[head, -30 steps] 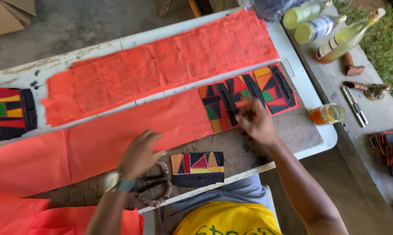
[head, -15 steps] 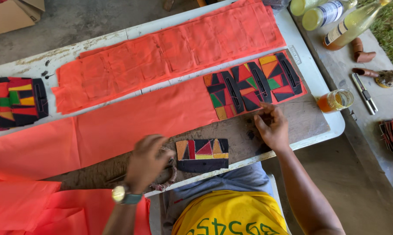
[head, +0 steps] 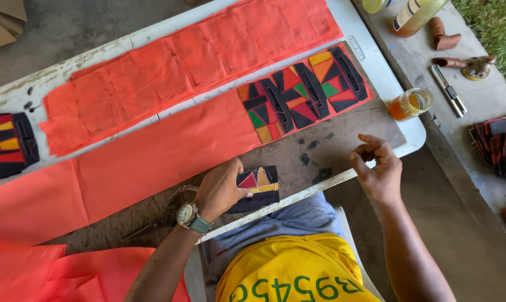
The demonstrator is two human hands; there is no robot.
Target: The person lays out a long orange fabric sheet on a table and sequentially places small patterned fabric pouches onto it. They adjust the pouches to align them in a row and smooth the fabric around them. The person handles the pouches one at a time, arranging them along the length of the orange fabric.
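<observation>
Near the front edge of the tabletop, just below the long orange cloth, lies a small patchwork piece of black, red, yellow and green fabric. The left hand presses flat on its left side, fingers spread over it, pinning rather than gripping. The right hand hovers to the right of the piece, well apart, fingers loosely curled and holding nothing that I can see. The piece looks light, thin and limp, likely to fold or slide if lifted by 1 corner; I judge 2 opposite edges the safest hold. A larger patchwork panel lies above it on the cloth.
</observation>
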